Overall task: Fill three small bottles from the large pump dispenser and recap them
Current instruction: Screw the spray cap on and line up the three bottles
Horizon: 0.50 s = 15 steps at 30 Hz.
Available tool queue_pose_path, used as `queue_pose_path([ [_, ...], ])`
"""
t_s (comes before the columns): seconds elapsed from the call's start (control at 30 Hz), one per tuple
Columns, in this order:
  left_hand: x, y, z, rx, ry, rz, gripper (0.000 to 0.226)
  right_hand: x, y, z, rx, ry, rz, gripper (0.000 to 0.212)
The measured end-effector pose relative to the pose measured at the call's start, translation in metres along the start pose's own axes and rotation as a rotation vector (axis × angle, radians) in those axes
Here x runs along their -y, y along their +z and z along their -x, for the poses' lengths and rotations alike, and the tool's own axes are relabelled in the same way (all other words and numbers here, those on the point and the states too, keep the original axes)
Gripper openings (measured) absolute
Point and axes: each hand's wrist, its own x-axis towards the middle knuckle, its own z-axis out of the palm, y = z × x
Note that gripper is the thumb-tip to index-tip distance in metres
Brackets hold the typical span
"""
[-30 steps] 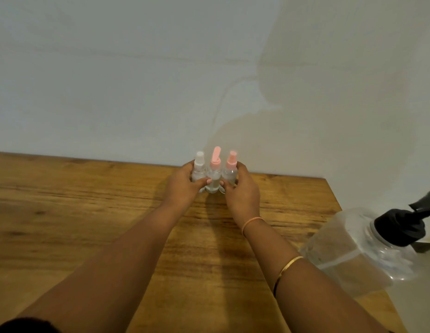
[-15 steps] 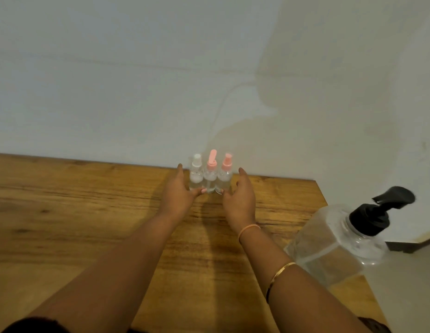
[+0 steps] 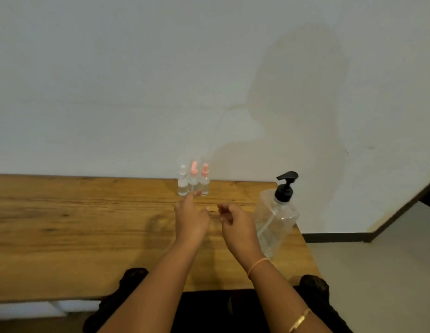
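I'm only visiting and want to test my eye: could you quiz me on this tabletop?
1. True or false: every small bottle wears a pink cap.
2. What stands at the table's right end? A) pump dispenser B) kettle C) bowl
3. Is either hand holding anything?

Key
1. False: the white-capped bottle stands left of the middle bottle and the right bottle, both pink-capped.
2. A: the pump dispenser, on the table.
3. No: left hand and right hand are empty.

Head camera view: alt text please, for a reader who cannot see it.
Two bare hands, left and right, hover empty over a wooden table in front of three small clear capped bottles standing together by the white wall. A large clear black-topped pump dispenser stands to their right.
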Motion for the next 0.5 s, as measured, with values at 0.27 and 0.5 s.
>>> queue_pose_path([
  [0.27,-0.007,0.026,0.051,0.277,-0.010,0.031,0.064,-0.001,-0.065,0.056,-0.130,-0.071,0.084,0.011],
  [0.5,-0.017,0.052,0.043,0.423,0.062,0.096,0.085,-0.010,-0.088,0.064,-0.450,0.050,0.028,0.025],
])
